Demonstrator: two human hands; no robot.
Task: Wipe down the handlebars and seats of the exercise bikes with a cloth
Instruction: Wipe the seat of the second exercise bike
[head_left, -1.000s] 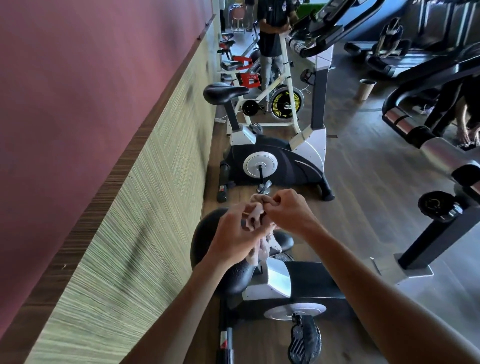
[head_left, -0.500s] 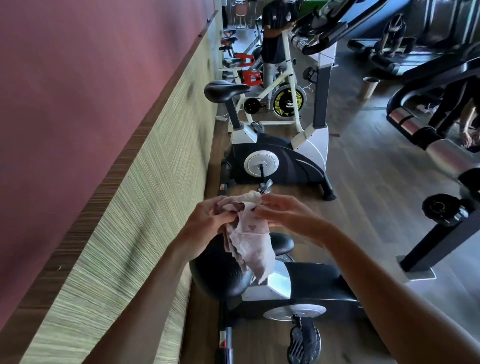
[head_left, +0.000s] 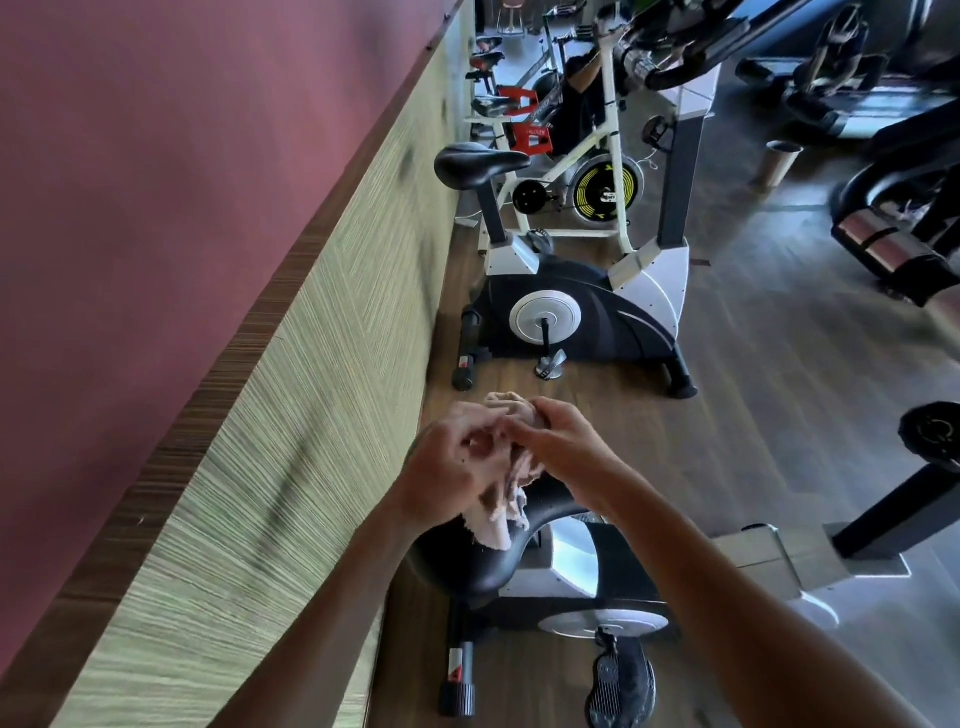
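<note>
A pale, crumpled cloth (head_left: 501, 519) hangs between my two hands above the black seat (head_left: 467, 566) of the nearest exercise bike. My left hand (head_left: 447, 473) grips the cloth's left side with curled fingers. My right hand (head_left: 556, 447) pinches the bunched top of the cloth. The cloth's lower end touches or hangs just over the seat; which of the two I cannot tell. A second bike stands further ahead, its black seat (head_left: 478, 163) raised on a post and its handlebars (head_left: 675, 57) at the top right.
A wall with a striped green panel (head_left: 291, 415) runs close along the left. More bikes (head_left: 592, 171) and a person (head_left: 576, 98) are at the far end. Dark machines (head_left: 904, 244) stand on the right, with wood floor (head_left: 769, 364) between.
The cloth was spread open and hanging half a second ago; both hands have since drawn together and bunched it. The view shifted slightly forward.
</note>
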